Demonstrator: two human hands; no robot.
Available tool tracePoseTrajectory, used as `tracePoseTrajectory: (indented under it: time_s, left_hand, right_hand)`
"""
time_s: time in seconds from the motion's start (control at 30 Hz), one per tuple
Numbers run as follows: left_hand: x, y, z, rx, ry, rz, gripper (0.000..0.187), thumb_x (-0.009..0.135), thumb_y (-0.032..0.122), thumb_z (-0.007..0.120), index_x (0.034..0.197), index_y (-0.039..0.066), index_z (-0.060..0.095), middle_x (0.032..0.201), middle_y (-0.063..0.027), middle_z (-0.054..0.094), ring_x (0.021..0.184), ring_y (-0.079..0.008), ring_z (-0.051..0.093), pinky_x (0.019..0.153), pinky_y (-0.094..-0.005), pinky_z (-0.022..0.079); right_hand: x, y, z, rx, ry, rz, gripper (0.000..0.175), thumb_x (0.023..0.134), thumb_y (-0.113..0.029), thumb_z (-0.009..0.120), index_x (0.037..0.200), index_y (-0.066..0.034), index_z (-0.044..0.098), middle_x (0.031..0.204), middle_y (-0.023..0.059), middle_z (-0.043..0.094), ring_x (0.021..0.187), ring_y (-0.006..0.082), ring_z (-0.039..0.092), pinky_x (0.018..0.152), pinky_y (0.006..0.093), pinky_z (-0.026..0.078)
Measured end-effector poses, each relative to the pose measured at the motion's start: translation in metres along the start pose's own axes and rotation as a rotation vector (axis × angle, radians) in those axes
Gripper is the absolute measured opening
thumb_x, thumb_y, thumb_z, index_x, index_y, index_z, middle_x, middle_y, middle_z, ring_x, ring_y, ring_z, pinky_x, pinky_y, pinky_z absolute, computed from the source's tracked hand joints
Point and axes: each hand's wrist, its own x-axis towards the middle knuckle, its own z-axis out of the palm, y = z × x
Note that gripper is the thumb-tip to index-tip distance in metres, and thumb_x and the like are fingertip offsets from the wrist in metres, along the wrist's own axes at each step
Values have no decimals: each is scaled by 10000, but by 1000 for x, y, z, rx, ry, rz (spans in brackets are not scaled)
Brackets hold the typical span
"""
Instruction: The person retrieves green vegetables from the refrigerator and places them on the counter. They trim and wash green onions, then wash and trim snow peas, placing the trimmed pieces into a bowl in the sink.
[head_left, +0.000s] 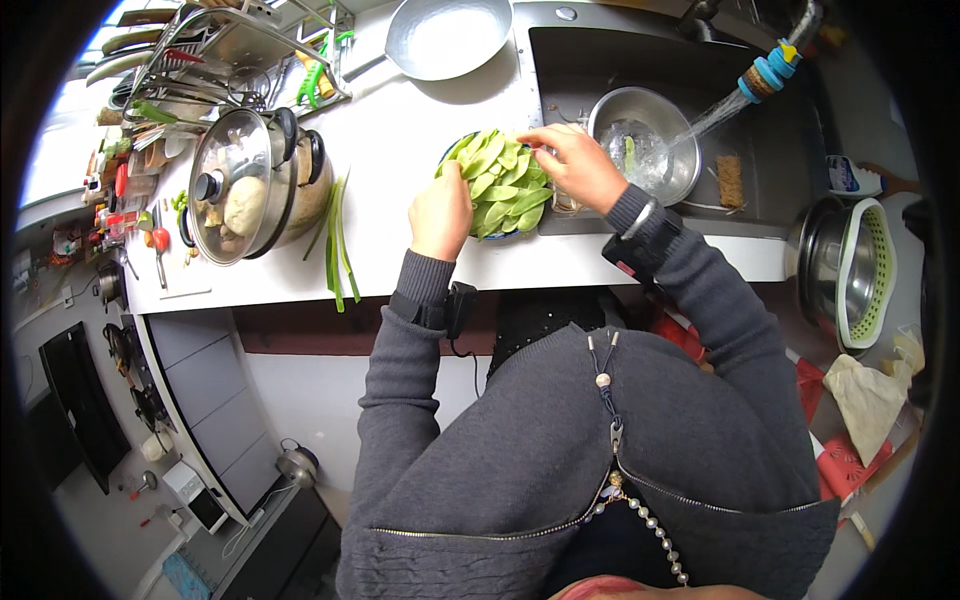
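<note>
A heap of flat green pods (501, 184) fills a blue-rimmed dish (501, 237) on the white counter, left of the sink. My left hand (441, 214) is curled at the heap's left side, its thumb against a pod; the fingers are partly hidden. On the other side my right hand (579, 163) reaches in with bent fingertips at the upper right pods. Whether it pinches one is unclear. In the sink, a steel bowl (684, 176) stands under running water with a green pod (629, 154) in it.
The faucet (769, 69) runs into the grey sink (757, 142), where a brown scrubber (728, 181) lies. A glass-lidded steamer pot (259, 184) and scallions (339, 247) stand left. A pan (450, 37) sits behind. Knives (131, 37) fill a rack. A green-rimmed colander (862, 277) is right.
</note>
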Motion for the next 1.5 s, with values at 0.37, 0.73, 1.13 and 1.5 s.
tracePoseTrajectory:
  time_s: [0.37,0.73,1.13,1.5]
  left_hand:
    - [-15,-6,-38,-1471,-195,-372,191,930,161,560,1035,7,602,636,82,498,470,-12,360,425,-177,257]
    - [-23,28,-45,-1317,-302,-122,246,973,100,441,1164,8,564,800,5,558,652,-62,497,579,-194,400]
    - [-27,69,-24,-556,104,222,75,821,59,603,870,2,596,733,-159,608,615,-279,597,583,-341,479]
    - [-32,77,-17,-1600,-663,-173,296,996,292,446,1022,31,582,772,21,559,535,-21,389,449,-152,270]
  right_hand:
    - [11,-43,18,458,-87,11,216,874,-176,604,1032,-44,672,953,121,658,883,216,610,779,303,475]
    - [-22,-56,-35,-352,-64,-230,154,813,-219,625,916,-127,692,784,69,653,791,263,624,696,386,491]
    - [-49,-61,-45,-369,-5,-249,119,797,-153,654,859,-59,694,761,64,601,741,233,596,653,330,490]
    - [-65,-27,-62,1099,101,444,249,929,-183,589,1113,-21,636,822,-17,622,629,3,523,498,138,407]
